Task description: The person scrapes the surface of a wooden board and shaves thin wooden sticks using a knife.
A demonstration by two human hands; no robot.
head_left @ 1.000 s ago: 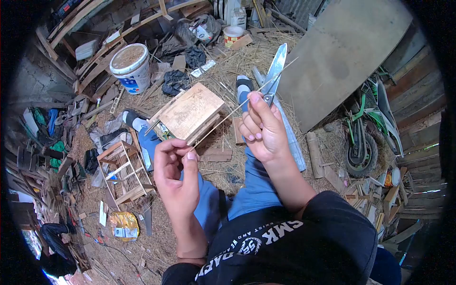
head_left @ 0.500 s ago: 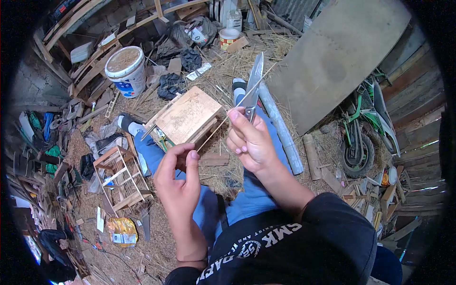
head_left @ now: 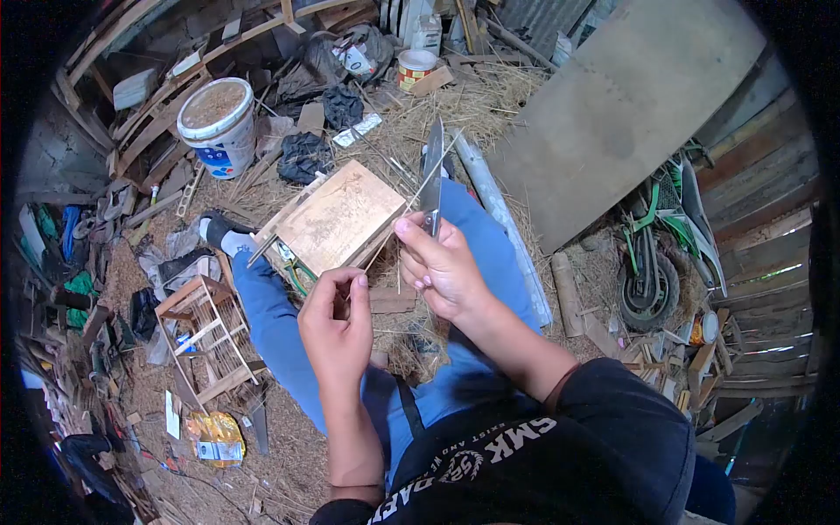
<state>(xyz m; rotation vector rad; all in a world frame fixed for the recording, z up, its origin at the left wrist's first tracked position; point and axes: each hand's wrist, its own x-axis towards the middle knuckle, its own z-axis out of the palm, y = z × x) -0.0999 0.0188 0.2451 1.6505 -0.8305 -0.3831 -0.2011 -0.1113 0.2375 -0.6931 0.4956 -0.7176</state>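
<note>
Head view, right hand [head_left: 444, 267] closed around an upright knife [head_left: 435, 166] and a thin stick [head_left: 381, 248], left hand [head_left: 337, 328] pinching the stick's lower end, wooden box [head_left: 337, 214] just beyond, slatted frame [head_left: 210, 337] on the littered floor [head_left: 293, 472].

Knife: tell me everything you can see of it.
The knife has a long, pointed blade that looks like grey metal, with a rounded fitting at its base. The right hand grips it, tip pointing away from the person; the handle is mostly hidden. A thin strip crosses at the blade; contact is unclear.
</note>
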